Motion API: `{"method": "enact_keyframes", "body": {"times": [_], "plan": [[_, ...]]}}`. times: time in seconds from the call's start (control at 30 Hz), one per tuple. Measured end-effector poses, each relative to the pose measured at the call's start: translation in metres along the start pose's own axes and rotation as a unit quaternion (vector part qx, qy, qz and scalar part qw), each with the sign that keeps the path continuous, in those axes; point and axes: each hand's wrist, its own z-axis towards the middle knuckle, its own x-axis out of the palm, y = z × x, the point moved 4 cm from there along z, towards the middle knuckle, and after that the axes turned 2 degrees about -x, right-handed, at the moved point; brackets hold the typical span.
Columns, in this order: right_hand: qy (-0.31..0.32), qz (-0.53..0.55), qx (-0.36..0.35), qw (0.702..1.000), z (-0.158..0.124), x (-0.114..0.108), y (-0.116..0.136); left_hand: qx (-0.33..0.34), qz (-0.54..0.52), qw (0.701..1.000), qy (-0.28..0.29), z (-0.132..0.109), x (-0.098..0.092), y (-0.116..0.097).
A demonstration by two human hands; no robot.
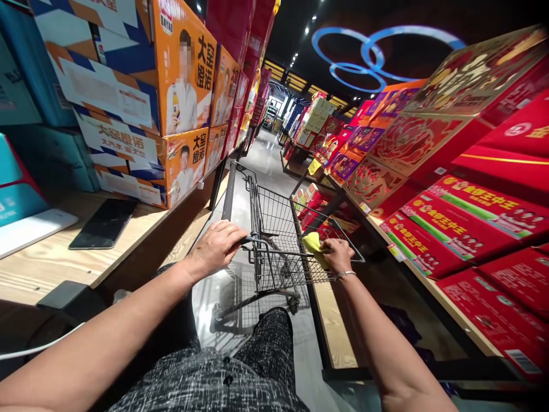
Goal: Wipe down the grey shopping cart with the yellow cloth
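Observation:
A dark wire shopping cart (274, 263) stands on the aisle floor in front of my legs. My left hand (219, 243) is closed round the end of the cart's handle (247, 239). In my right hand (338, 254) is a bunched yellow cloth (313, 242), gripped over the cart's right side. A bracelet circles that wrist. Whether those fingers also touch the cart's wire rim cannot be made out. No goods show in the part of the basket I can see.
Orange drink cartons (184, 86) are stacked on a wooden shelf at left, with a black phone (103, 223) and a white device edge (38, 229) near its front. Red gift boxes (446, 229) fill the right shelf. The shiny aisle floor (269, 151) runs ahead between the displays.

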Motion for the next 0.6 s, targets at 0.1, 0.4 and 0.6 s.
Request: {"method": "enact_keyframes", "body": {"times": [0.1,0.4,0.6], "plan": [[0.010,0.008,-0.093,0.996,0.022,-0.002,0.054,-0.001,-0.008,1.000,-0.011,-0.003,-0.001,0.004],[-0.112,0.035,0.024,0.993,0.087,-0.033,0.133,-0.060,-0.082,0.995,-0.004,-0.009,-0.001,0.038],[-0.060,0.038,0.140,0.988,0.033,0.001,0.100,-0.072,-0.129,0.989,0.000,-0.012,0.002,0.050]]}}
